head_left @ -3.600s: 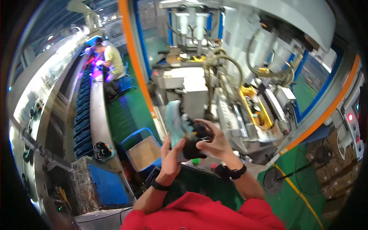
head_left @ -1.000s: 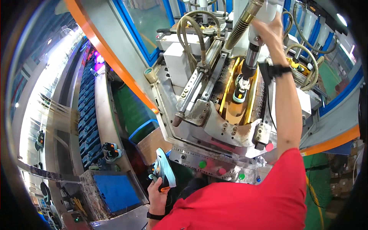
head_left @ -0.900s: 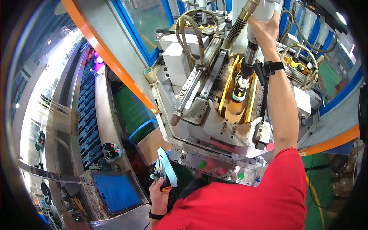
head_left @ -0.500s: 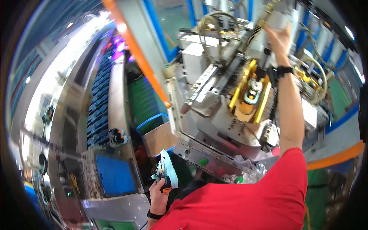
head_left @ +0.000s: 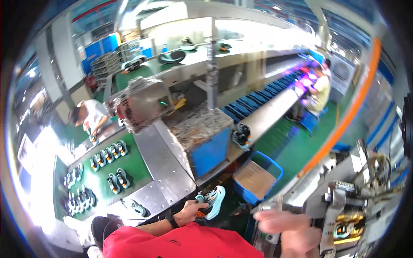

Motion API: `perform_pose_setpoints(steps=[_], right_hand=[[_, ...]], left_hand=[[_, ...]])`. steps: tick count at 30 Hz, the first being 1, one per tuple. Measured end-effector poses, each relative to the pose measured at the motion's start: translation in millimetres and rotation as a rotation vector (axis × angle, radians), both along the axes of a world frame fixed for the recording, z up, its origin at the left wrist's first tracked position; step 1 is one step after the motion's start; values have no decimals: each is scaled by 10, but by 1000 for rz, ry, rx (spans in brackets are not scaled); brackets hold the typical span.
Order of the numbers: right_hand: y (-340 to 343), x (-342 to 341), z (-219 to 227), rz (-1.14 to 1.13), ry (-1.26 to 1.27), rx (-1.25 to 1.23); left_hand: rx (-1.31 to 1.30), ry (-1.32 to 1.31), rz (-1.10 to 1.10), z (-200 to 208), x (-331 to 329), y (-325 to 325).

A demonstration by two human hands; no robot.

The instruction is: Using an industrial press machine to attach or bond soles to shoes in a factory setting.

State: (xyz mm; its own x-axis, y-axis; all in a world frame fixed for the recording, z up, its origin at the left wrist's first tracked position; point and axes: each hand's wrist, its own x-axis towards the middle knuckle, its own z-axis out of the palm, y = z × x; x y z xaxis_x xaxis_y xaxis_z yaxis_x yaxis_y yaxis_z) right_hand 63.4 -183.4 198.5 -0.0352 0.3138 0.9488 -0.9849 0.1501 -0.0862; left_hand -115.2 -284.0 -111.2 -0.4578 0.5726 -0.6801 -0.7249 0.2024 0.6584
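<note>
My left hand (head_left: 189,213) grips a light-blue and black sneaker (head_left: 214,201) with orange parts near its heel, holding it beside the metal edge of the work table. My right hand (head_left: 286,228) is in the air at the lower right, between the sneaker and the machine. Motion smears its fingers, and I cannot make out anything in it. At the far right, the machine (head_left: 340,189) has another shoe (head_left: 343,231) set between its yellow clamps (head_left: 349,241).
Several sneakers (head_left: 109,153) stand in rows on the green table (head_left: 137,161) at left. A pair of shoes (head_left: 241,136) sits by the blue-sided box (head_left: 211,157). A blue cart (head_left: 258,178) stands on the floor. Co-workers (head_left: 316,92) (head_left: 90,118) are farther off.
The view has swung left, bringing the green table into sight. My right hand has come down from the machine's upper part. The sneaker is still in my left hand.
</note>
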Motion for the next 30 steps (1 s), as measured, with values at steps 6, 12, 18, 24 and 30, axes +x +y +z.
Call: perform_pose_setpoints(steps=[6, 12, 18, 24, 30], right_hand=[[11, -821, -186, 103, -193, 228], [589, -2505, 255, -495, -590, 671], [1468, -4896, 417, -829, -1000, 730], [2613, -7015, 501, -1189, -1124, 1121], [3002, -8025, 565, -1017, -1327, 1214]], left_hand=[[-99, -65, 356, -397, -772, -693], [-88, 77, 688, -1302, -1982, -1501], [-140, 258, 882, -1752, -3807, -1882], [-342, 378, 1084, -2612, -5587, -2393], [-792, 805, 802, -2403, -6693, -2551]])
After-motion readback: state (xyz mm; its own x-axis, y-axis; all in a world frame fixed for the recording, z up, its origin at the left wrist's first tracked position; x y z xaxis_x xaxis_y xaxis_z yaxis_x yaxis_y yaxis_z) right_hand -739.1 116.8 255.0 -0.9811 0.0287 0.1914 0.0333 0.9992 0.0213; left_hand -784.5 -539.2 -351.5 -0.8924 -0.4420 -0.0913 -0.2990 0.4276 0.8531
